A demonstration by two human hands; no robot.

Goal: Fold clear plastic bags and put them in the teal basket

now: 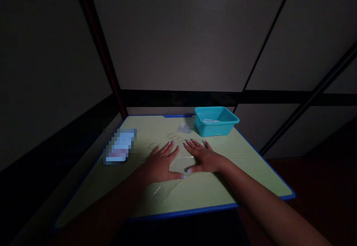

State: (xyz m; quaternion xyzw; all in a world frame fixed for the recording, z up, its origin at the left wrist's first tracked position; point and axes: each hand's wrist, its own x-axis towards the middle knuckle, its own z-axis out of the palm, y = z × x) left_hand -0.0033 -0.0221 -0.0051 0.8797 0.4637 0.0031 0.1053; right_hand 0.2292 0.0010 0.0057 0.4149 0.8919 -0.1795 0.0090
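A thin clear plastic bag or sheet (pixel 164 191) lies flat on the pale table (pixel 237 186), its outline faint against the top. My left hand (pixel 160 166) rests palm down on it with the fingers spread. Palm down as well, my right hand (pixel 205 158) presses on the plastic from the right, fingers apart. The two thumbs point towards each other with a small gap between them. Parts of the plastic are hidden under both hands. Beyond the fingertips lies a small clear packet (pixel 184 128), its contents too dim to make out.
A turquoise plastic basin (pixel 214 130) stands at the back right, with something whitish and clear inside. At the left edge lies a blurred-out, bright rectangular item (pixel 120 146). The table has a blue rim (pixel 189 212); a panelled wall (pixel 178 45) rises behind it.
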